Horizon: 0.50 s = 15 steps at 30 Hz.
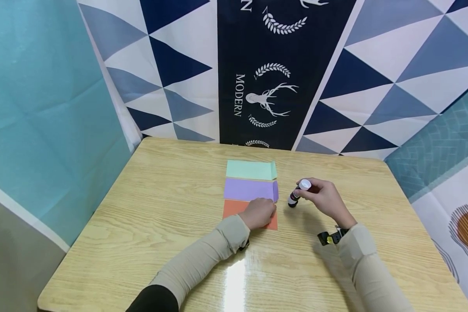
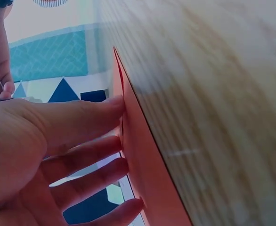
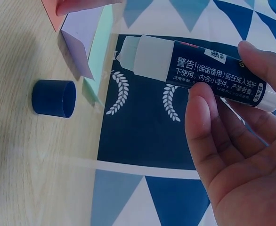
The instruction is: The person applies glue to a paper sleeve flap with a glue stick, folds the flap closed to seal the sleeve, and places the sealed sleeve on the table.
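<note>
An uncapped glue stick (image 3: pixel 208 70) with a dark label is held between the thumb and fingers of my right hand (image 1: pixel 325 200). Its pale glue tip (image 3: pixel 127 52) shows in the right wrist view. The dark blue cap (image 3: pixel 54 98) lies on its side on the table below. My left hand (image 1: pixel 258 212) rests on the orange paper (image 1: pixel 234 209), its thumb and fairly straight fingertips touching the surface in the left wrist view. The hand hides part of that paper. Just beyond lie a purple paper (image 1: pixel 247 189) and a mint green paper (image 1: pixel 248 170), their right-end flaps folded up.
The papers and glue stick are on a wood-grain table (image 1: pixel 171 186). Behind it hangs a patterned cloth (image 1: pixel 265 52) with triangles and a deer print. A light blue cloth (image 1: pixel 43 108) hangs at the left.
</note>
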Available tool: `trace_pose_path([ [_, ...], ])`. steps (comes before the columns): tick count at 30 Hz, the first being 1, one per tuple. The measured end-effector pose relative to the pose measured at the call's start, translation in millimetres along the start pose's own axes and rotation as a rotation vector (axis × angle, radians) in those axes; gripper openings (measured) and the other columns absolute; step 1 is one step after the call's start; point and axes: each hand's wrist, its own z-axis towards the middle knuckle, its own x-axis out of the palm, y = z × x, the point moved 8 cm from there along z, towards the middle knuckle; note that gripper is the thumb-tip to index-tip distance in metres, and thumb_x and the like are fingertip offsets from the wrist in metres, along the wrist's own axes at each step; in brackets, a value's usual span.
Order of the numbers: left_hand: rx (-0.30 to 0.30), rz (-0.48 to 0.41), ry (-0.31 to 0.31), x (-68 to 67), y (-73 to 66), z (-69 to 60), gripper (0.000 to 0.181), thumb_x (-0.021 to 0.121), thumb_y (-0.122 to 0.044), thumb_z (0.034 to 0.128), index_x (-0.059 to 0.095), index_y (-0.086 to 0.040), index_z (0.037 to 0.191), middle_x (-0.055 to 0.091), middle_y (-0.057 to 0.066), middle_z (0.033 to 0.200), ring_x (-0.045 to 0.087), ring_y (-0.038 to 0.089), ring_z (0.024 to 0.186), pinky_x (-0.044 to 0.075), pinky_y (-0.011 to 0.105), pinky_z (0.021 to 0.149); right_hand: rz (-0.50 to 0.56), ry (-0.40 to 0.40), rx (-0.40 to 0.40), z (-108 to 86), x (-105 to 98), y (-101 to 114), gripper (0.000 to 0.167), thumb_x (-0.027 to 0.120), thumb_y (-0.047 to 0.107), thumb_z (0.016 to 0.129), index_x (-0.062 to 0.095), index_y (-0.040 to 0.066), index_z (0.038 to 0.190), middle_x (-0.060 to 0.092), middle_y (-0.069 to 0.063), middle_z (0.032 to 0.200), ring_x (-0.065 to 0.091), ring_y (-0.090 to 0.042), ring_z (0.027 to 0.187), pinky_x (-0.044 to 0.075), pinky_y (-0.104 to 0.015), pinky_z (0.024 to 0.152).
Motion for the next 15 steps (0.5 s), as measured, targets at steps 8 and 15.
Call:
trace_pose_path([
  [8, -0.013, 0.042, 0.046, 6.2, -1.5, 1.5, 0.014, 0.069, -0.014, 0.0864, 0.069, -0.015, 0.072, 0.066, 0.000, 0.084, 0.060, 0.016, 0.074, 0.050, 0.027, 0.066, -0.003, 0.003, 0.016, -1.1, 0, -1, 0.038, 0.072, 0.033, 0.088, 0.068, 0.004, 0.112, 0.071, -0.016, 0.100, 0.061, -0.005, 0.074, 0.052, -0.024, 0.064],
  [15, 0.003, 0.071, 0.136, 11.4, -7.9, 0.3, 0.021, 0.074, -0.032, 0.0862, 0.068, -0.016, 0.075, 0.063, 0.001, 0.097, 0.048, 0.015, 0.079, 0.041, 0.026, 0.072, -0.001, -0.007, 0.007, -2.7, -1, -3, 0.036, 0.073, 0.032, 0.088, 0.069, 0.004, 0.111, 0.071, -0.016, 0.099, 0.061, -0.003, 0.074, 0.052, -0.023, 0.063],
])
